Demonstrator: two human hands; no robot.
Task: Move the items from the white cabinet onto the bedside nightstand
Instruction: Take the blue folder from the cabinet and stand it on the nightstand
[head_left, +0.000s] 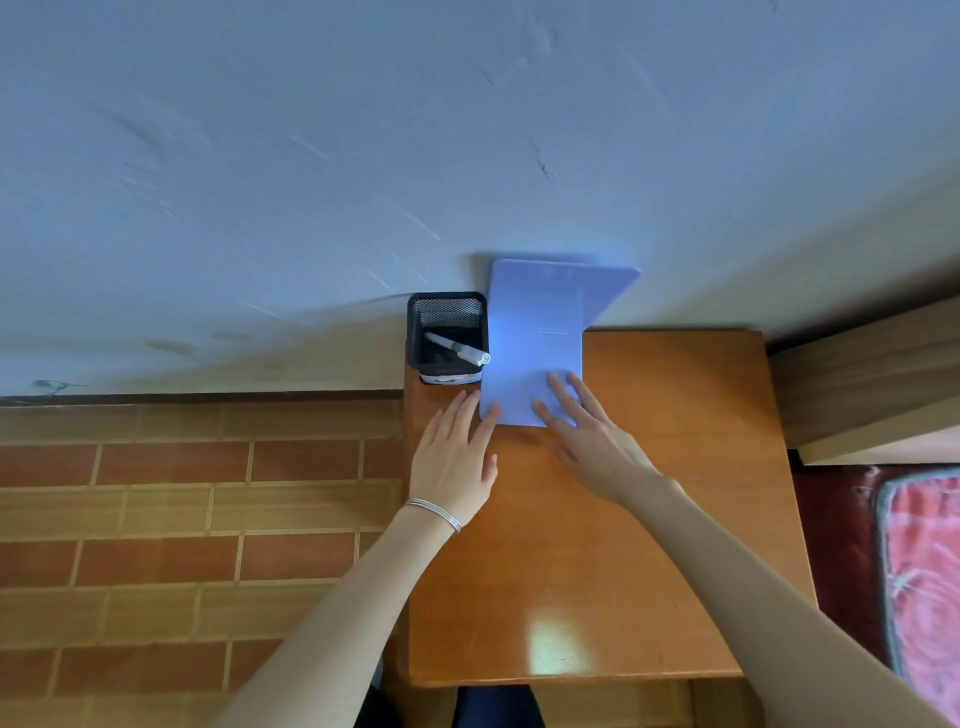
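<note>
Right fingers (563, 389) are straight and fanned apart, pressing flat on the near end of the purple board (535, 332). Nothing is curled, nothing pinched. Left fingers (467, 410) are straight too, held close together, their tips meeting the board's near-left corner, palm down. Pull back a little: the right hand (597, 441) comes in from the right and lies partly on the board, partly on bare wood. The left hand (454, 457) sits flat just beside it, with a thin silver bracelet (434, 514) at the wrist.

The board itself is bent. Its lower flap lies on the nightstand (649, 493), and its upper flap rises against the pale wall (363, 156). It sits at the back of the top, left of centre.

Now the container: a black mesh holder (447, 297) stands upright on the back-left corner, just beside the board's left edge. Inside, one white marker (457, 349) leans aslant, its cap end toward the board. I can see nothing else in there; the bottom is dark.

Further out, brick-pattern floor (156, 493) runs along the left. On the right are a wooden bed frame (872, 379) and a pink patterned mattress (924, 571).
</note>
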